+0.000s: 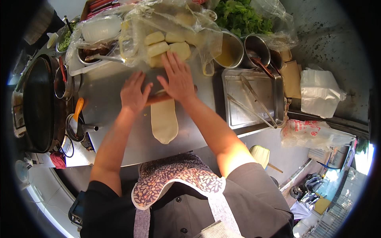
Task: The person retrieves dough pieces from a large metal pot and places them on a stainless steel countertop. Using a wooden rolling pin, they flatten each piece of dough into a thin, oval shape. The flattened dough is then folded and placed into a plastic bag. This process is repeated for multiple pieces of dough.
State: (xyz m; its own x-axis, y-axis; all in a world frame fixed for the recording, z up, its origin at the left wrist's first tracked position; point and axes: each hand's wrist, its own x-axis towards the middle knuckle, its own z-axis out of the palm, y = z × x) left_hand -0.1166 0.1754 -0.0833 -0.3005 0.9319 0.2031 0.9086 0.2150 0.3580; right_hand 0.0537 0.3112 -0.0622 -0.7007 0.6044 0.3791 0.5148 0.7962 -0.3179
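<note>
A wooden rolling pin (157, 98) lies crosswise over a long flattened strip of dough (164, 123) on the steel worktop (125, 142). My left hand (134, 92) rests its palm at the pin's left end, fingers stretched forward and thumb out. My right hand (178, 78) lies flat over the pin's right part, its fingers extended and not wrapped around it. The fingertips of that hand reach the near edge of several pale dough pieces (157, 49), partly covered by clear plastic film (190, 23). Under the pin and my hands, the strip's far end is mostly hidden.
On the left are a round black griddle (38, 104) and a pot with a red-handled utensil (61, 86). To the right, tongs (253, 104) lie in a metal tray (232, 119). Behind it stand metal containers (229, 50) and leafy greens (244, 17).
</note>
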